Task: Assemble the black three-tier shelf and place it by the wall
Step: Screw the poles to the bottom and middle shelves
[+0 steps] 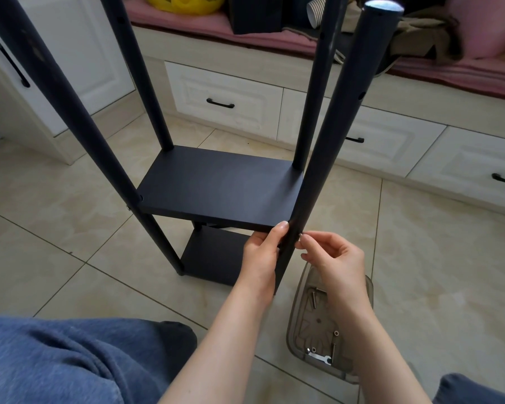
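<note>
Now — left hand (260,253) grips post (327,158) at shelf (216,185) edge | right hand (334,258) pinches screw (301,235)

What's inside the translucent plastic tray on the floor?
The translucent grey plastic tray holds short silver metal bolts at its far end, a longer bolt and a small flat silver wrench at its near end. The right forearm covers its right side, so anything there is hidden.

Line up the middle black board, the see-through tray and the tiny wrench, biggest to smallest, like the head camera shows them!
1. middle black board: looks biggest.
2. see-through tray: smaller, though an arm hides part and it sits nearer the camera.
3. wrench: tiniest, lying inside the tray.
</note>
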Action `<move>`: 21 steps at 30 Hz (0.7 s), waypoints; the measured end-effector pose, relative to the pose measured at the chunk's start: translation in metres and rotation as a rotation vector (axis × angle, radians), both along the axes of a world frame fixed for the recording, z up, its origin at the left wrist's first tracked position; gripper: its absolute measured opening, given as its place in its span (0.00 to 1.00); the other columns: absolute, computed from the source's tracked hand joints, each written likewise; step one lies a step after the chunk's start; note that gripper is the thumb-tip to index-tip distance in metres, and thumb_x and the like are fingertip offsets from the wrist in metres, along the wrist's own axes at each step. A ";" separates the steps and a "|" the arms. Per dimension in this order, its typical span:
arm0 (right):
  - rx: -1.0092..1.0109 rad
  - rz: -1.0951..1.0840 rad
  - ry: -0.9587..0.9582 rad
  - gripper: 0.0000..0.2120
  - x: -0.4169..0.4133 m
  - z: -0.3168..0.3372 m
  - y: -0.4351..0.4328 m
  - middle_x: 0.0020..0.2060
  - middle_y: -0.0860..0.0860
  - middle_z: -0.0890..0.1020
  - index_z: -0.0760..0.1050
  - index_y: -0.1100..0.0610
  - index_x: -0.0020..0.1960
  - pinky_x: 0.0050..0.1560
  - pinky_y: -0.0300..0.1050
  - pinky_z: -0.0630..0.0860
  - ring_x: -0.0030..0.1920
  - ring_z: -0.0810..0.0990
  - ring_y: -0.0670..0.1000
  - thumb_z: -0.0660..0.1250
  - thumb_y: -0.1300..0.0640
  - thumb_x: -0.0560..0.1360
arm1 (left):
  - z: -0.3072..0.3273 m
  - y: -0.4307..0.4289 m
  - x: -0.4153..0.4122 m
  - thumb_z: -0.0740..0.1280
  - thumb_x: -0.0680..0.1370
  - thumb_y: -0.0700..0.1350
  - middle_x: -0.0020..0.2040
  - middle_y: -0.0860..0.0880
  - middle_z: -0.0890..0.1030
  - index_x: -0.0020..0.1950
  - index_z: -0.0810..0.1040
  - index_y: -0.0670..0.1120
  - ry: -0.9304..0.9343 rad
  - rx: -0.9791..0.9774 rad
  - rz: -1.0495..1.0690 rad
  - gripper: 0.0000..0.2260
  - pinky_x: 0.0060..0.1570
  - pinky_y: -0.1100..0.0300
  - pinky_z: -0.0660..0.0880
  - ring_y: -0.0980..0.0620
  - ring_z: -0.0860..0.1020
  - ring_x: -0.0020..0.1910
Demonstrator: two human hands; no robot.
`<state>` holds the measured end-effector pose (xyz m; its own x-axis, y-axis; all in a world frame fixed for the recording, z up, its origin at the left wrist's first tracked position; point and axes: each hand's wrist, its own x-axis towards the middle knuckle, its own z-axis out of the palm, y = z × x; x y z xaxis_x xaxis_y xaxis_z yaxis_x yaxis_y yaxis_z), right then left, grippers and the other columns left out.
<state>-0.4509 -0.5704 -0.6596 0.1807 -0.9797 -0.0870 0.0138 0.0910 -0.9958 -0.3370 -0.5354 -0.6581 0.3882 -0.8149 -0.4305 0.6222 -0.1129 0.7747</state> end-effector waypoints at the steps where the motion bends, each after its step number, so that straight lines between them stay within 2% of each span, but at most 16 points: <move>1: 0.008 0.012 -0.009 0.03 -0.002 0.000 0.000 0.40 0.51 0.87 0.84 0.54 0.48 0.42 0.34 0.79 0.44 0.86 0.47 0.73 0.60 0.75 | 0.001 0.000 0.000 0.68 0.81 0.47 0.50 0.43 0.86 0.57 0.82 0.40 0.012 -0.004 0.003 0.11 0.41 0.65 0.79 0.51 0.85 0.47; 7: 0.044 0.052 -0.031 0.04 -0.004 -0.003 -0.004 0.40 0.53 0.87 0.84 0.54 0.48 0.41 0.33 0.78 0.43 0.86 0.46 0.70 0.59 0.77 | 0.002 -0.001 0.001 0.67 0.82 0.44 0.44 0.45 0.86 0.59 0.80 0.37 0.089 -0.045 -0.008 0.11 0.38 0.65 0.79 0.53 0.85 0.42; 14: 0.080 0.076 -0.057 0.04 -0.002 -0.003 -0.008 0.39 0.54 0.86 0.84 0.56 0.47 0.41 0.36 0.79 0.41 0.85 0.46 0.70 0.58 0.78 | 0.002 0.000 0.003 0.67 0.81 0.44 0.48 0.44 0.85 0.60 0.80 0.39 0.161 -0.126 -0.006 0.12 0.42 0.63 0.80 0.50 0.85 0.45; 21: 0.082 0.097 -0.041 0.04 -0.001 -0.004 -0.011 0.37 0.53 0.86 0.82 0.59 0.47 0.41 0.36 0.80 0.39 0.84 0.46 0.68 0.61 0.78 | 0.000 -0.003 0.003 0.69 0.78 0.47 0.47 0.45 0.85 0.55 0.81 0.44 0.186 -0.110 -0.013 0.10 0.45 0.62 0.80 0.51 0.84 0.47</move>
<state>-0.4518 -0.5817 -0.6637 0.2789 -0.9474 -0.1571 0.0417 0.1754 -0.9836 -0.3340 -0.5380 -0.6578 0.2996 -0.8654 -0.4017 0.7548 -0.0426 0.6546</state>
